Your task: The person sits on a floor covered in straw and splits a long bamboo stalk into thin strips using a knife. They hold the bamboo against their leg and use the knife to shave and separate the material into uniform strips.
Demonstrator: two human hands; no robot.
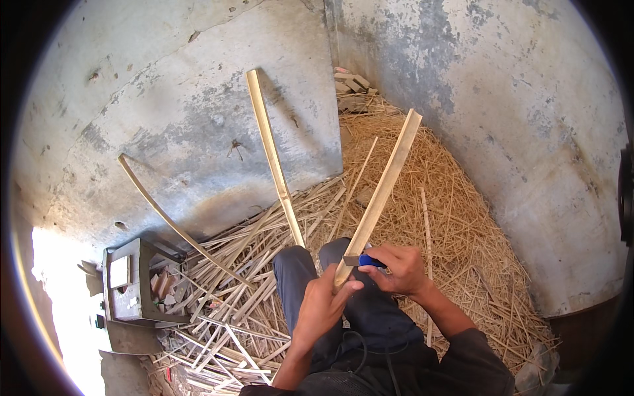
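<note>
split bamboo strip (383, 195), angled up from above the lap (373, 320), is judged light and stiff but splinter-prone, best held near its lower end, where it is closed in the grip of the left hand (322, 307). a blue-handled tool (370, 261) is clasped by the right hand (401, 269); reddish rubble (164, 288) is seen at a box-like frame (127, 305), its contents unclear.

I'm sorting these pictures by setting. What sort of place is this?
Probably a rough workspace for bamboo or wood, judging by the weathered walls, the heap of thin pale shavings, and the long strip with a blue-handled tool against it.
</note>
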